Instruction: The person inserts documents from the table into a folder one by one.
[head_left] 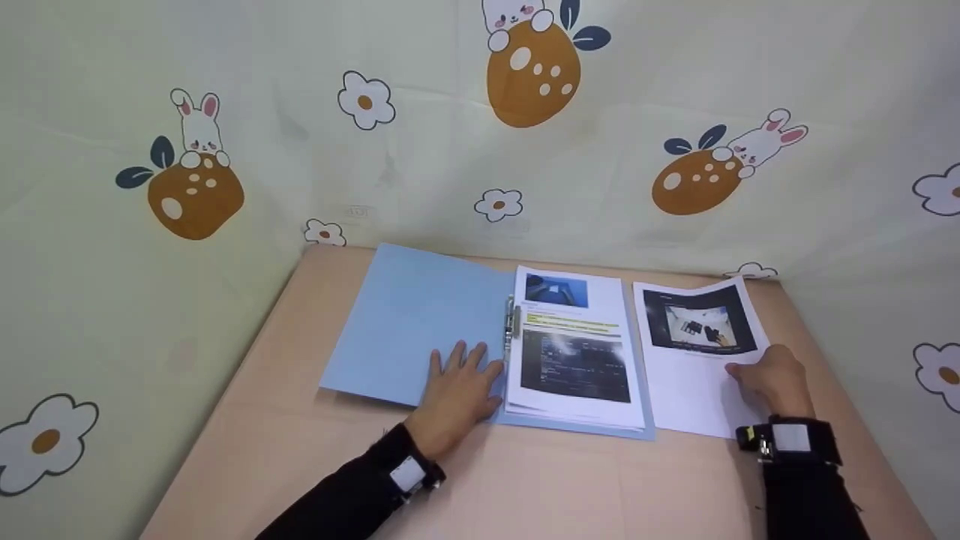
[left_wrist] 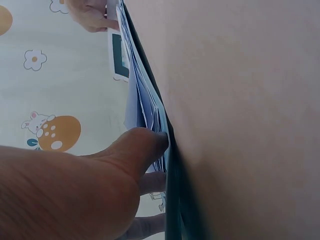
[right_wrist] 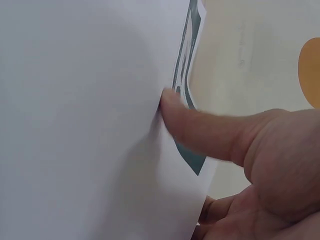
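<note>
A light-blue folder (head_left: 431, 315) lies spread on the table, with a metal lever clip (head_left: 512, 324) along its spine. Several printed pages (head_left: 574, 364) are stacked on its right side. My left hand (head_left: 456, 394) rests with spread fingers on the left cover, close to the spine; the left wrist view shows the thumb (left_wrist: 150, 142) at the folder's near edge. To the right of the folder is a loose printed sheet (head_left: 694, 394). My right hand (head_left: 780, 379) pinches its right edge, thumb (right_wrist: 210, 130) on the printed face and other fingers behind the paper, which bends a little.
A peach-coloured table surface (head_left: 555, 487) lies under everything. Patterned cloth walls (head_left: 420, 165) with rabbits and flowers rise at the back and both sides. The loose sheet's left edge is right beside the folder's right edge.
</note>
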